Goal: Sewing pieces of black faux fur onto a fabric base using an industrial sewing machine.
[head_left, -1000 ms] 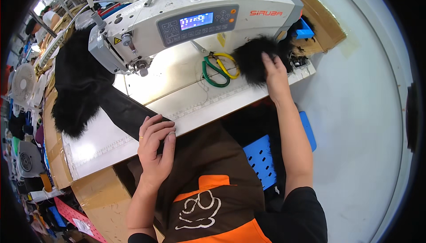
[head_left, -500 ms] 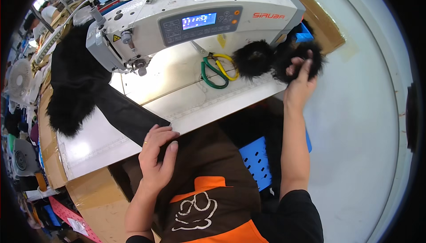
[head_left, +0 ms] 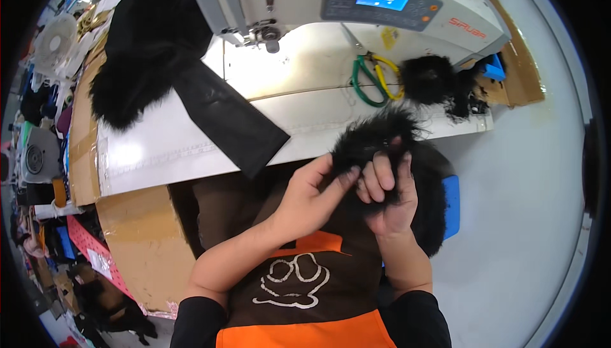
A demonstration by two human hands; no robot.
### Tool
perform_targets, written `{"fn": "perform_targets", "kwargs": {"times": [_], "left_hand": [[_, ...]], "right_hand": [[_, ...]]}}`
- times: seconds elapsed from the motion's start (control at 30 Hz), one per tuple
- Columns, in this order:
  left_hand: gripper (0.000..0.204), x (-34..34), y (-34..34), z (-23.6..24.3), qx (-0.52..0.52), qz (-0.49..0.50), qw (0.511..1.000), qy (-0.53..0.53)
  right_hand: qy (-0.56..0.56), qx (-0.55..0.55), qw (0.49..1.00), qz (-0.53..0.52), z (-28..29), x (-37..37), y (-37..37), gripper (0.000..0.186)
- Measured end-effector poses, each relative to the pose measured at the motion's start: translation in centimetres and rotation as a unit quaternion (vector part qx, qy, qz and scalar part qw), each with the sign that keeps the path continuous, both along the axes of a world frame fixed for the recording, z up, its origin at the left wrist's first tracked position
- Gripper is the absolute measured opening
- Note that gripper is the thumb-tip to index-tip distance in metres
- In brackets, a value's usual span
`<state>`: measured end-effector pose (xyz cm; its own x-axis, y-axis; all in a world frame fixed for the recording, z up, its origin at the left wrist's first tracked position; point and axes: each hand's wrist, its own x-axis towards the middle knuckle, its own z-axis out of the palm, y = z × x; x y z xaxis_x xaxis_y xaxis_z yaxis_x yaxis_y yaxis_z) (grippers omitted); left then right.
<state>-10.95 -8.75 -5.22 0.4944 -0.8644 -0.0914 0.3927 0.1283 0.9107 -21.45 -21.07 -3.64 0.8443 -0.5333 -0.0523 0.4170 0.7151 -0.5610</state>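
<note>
Between my two hands, just off the table's front edge, is a black fur piece (head_left: pixel 372 138). My left hand (head_left: pixel 309 198) pinches its left side between thumb and fingers. My right hand (head_left: pixel 389 192) grips it from below with curled fingers, some of them poking into the fur. On the table to the left lies a black garment piece with fur trim (head_left: pixel 130 87); its smooth flat black strip (head_left: pixel 232 119) reaches to the front edge. Another round black fur piece (head_left: pixel 428 79) rests on the table at the right, beside scissors (head_left: pixel 375 81) with green and yellow handles.
A white sewing machine (head_left: pixel 305 4) with a lit display stands across the back of the table (head_left: pixel 143 157). Cardboard (head_left: pixel 143 240) hangs below the table at the left. More black fur (head_left: pixel 433 201) and a blue plastic piece (head_left: pixel 451 208) are at my right.
My right hand has brought a black fur piece from the table's right end to in front of me. My left hand has left the strip and taken hold of the fur. The view has shifted.
</note>
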Motion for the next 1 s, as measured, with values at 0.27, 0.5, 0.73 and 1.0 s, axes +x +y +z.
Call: {"fn": "perform_targets", "kwargs": {"times": [0.27,0.5,0.73,1.0], "left_hand": [[0.018,1.2,1.0,1.1,0.045,0.162,0.969,0.180],[0.017,1.1,2.1,-1.6,0.100,0.122,0.986,0.050],[0.024,0.3,1.8,-1.0,0.058,0.122,0.991,0.002],[0.024,0.0,2.5,-1.9,0.082,0.061,0.995,0.001]], "right_hand": [[0.248,-0.124,0.961,-0.004,-2.3,-1.2,-1.8,0.031],[0.162,-0.764,0.606,-0.153,0.0,-1.5,-1.1,0.038],[0.241,-0.718,0.652,-0.016,0.0,-2.2,-0.1,0.014],[0.335,-0.519,0.777,0.119,-0.8,-2.9,0.0,0.011]]}}
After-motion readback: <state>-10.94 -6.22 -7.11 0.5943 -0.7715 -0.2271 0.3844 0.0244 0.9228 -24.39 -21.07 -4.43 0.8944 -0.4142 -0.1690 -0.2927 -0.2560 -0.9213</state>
